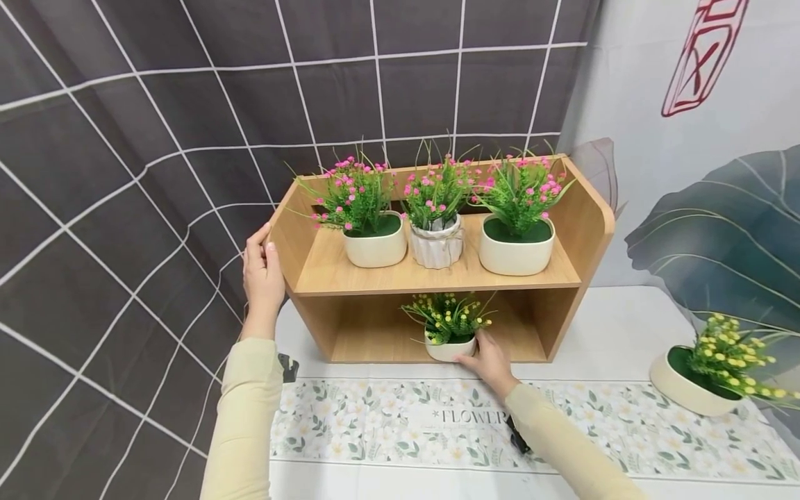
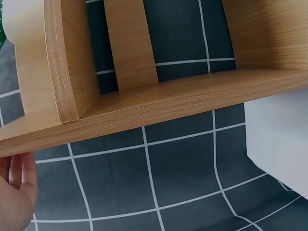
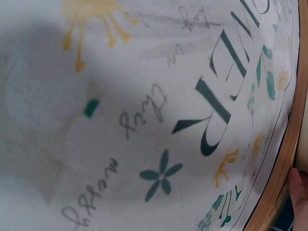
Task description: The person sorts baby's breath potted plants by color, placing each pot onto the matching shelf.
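A two-tier wooden shelf (image 1: 325,267) stands on the table against the grid curtain. On its lower tier, near the front edge, sits a white pot of artificial yellow flowers (image 1: 448,349). My right hand (image 1: 492,362) grips this pot at its right side, thumb at the front; the fingers behind are partly hidden. In the right wrist view only a bit of that hand (image 3: 299,195) shows, beside the pot (image 3: 303,144). My left hand (image 1: 261,274) rests against the outer face of the shelf's left side panel, fingers extended upward. The left wrist view shows it (image 2: 18,192) at the panel's edge.
Three pots with pink flowers, left (image 1: 375,246), middle (image 1: 437,246) and right (image 1: 517,255), stand on the upper tier. Another yellow-flowered pot (image 1: 687,389) is on the table at right. A floral runner (image 1: 362,423) lies before the shelf; the curtain (image 1: 156,278) hangs close on the left.
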`<action>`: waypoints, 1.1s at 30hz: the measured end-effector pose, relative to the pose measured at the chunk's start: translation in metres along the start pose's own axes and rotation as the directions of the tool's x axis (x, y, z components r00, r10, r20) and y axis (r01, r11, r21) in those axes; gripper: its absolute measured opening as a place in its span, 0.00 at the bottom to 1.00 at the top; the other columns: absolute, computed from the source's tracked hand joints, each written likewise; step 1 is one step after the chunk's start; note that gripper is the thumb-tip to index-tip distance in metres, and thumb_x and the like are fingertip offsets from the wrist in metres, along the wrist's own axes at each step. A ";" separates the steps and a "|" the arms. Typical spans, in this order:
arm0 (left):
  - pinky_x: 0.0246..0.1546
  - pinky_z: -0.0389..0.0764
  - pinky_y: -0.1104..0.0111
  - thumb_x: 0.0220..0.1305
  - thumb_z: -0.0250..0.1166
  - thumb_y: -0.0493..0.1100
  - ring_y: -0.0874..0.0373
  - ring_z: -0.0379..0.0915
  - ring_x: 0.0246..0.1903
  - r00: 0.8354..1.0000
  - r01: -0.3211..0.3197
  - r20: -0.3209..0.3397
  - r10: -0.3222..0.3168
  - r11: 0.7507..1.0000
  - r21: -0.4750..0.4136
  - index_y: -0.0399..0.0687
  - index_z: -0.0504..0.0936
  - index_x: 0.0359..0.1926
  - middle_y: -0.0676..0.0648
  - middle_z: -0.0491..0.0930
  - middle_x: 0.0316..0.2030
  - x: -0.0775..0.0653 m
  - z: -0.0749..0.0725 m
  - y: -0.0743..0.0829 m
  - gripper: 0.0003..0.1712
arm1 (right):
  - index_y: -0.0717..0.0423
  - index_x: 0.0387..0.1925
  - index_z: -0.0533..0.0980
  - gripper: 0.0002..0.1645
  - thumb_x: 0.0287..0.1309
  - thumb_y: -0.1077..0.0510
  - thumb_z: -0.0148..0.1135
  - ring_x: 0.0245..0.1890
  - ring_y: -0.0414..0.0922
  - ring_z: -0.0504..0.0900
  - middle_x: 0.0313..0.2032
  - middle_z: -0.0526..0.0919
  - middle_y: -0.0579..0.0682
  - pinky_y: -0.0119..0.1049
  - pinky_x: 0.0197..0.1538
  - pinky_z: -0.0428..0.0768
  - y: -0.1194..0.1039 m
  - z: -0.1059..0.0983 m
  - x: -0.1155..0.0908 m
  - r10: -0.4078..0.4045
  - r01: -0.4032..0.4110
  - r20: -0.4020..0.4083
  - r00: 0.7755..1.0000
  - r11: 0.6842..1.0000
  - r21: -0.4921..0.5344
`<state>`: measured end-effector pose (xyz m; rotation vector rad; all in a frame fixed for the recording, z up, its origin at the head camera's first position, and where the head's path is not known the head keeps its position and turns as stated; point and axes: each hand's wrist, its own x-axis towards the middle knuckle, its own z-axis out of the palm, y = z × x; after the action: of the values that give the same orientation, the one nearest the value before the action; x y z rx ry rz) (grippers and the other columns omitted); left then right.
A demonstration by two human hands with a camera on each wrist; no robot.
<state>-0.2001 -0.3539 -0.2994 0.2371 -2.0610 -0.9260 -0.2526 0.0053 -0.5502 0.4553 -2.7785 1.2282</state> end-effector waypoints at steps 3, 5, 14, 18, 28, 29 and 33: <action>0.48 0.66 0.51 0.71 0.46 0.45 0.44 0.67 0.49 1.000 -0.010 -0.007 0.010 1.000 -0.007 0.52 0.70 0.61 0.35 0.71 0.49 0.000 0.002 -0.001 0.20 | 0.65 0.64 0.62 0.52 0.43 0.44 0.74 0.56 0.65 0.73 0.58 0.72 0.67 0.58 0.55 0.70 0.000 -0.001 0.000 0.001 -0.001 0.002 1.000 1.000 -0.007; 0.47 0.66 0.50 0.71 0.47 0.45 0.43 0.67 0.49 1.000 -0.016 -0.019 0.015 1.000 -0.006 0.51 0.70 0.61 0.35 0.71 0.49 0.001 0.000 -0.001 0.20 | 0.64 0.65 0.62 0.52 0.43 0.44 0.74 0.56 0.65 0.72 0.59 0.72 0.67 0.58 0.55 0.71 -0.001 0.001 0.002 -0.008 0.008 0.008 1.000 1.000 -0.001; 0.48 0.66 0.51 0.72 0.46 0.44 0.44 0.68 0.49 1.000 -0.014 -0.014 0.014 1.000 -0.006 0.51 0.69 0.62 0.36 0.71 0.49 0.002 0.001 -0.002 0.20 | 0.67 0.63 0.63 0.48 0.45 0.48 0.74 0.56 0.65 0.72 0.57 0.72 0.68 0.56 0.57 0.70 -0.008 0.008 0.012 -0.032 0.031 0.026 0.999 0.999 0.043; 0.49 0.66 0.50 0.71 0.47 0.43 0.43 0.68 0.49 1.000 -0.023 -0.019 0.022 1.000 -0.011 0.51 0.70 0.61 0.35 0.72 0.48 0.000 0.003 -0.003 0.20 | 0.67 0.64 0.61 0.50 0.45 0.49 0.73 0.57 0.66 0.71 0.58 0.71 0.69 0.57 0.57 0.69 -0.012 0.012 0.014 -0.026 0.024 0.045 0.999 0.999 0.045; 0.47 0.67 0.54 0.72 0.46 0.43 0.44 0.68 0.47 0.999 -0.017 -0.029 0.017 1.000 -0.020 0.50 0.69 0.62 0.36 0.72 0.50 -0.002 0.005 -0.003 0.20 | 0.68 0.66 0.60 0.52 0.47 0.46 0.72 0.55 0.66 0.73 0.57 0.71 0.71 0.57 0.54 0.72 -0.016 0.019 0.024 -0.026 0.026 0.049 0.998 1.000 -0.010; 0.47 0.67 0.54 0.72 0.46 0.43 0.44 0.68 0.47 0.999 -0.017 -0.029 0.016 1.000 -0.021 0.50 0.69 0.62 0.36 0.72 0.50 -0.002 0.006 -0.004 0.20 | 0.69 0.65 0.60 0.52 0.47 0.46 0.72 0.54 0.66 0.73 0.56 0.72 0.72 0.57 0.53 0.72 -0.016 0.020 0.025 -0.028 0.028 0.047 0.999 1.000 -0.010; 0.47 0.67 0.53 0.71 0.46 0.42 0.44 0.69 0.48 0.999 -0.030 -0.035 0.030 0.999 -0.020 0.50 0.69 0.62 0.36 0.72 0.50 -0.001 0.007 -0.006 0.20 | 0.70 0.65 0.61 0.52 0.46 0.46 0.72 0.52 0.65 0.75 0.54 0.74 0.72 0.56 0.53 0.73 -0.019 0.024 0.028 -0.034 0.034 0.049 0.998 0.999 0.003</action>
<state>-0.2053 -0.3539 -0.3066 0.2090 -2.0172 -0.9188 -0.2726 -0.0311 -0.5484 0.5375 -2.7980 1.2297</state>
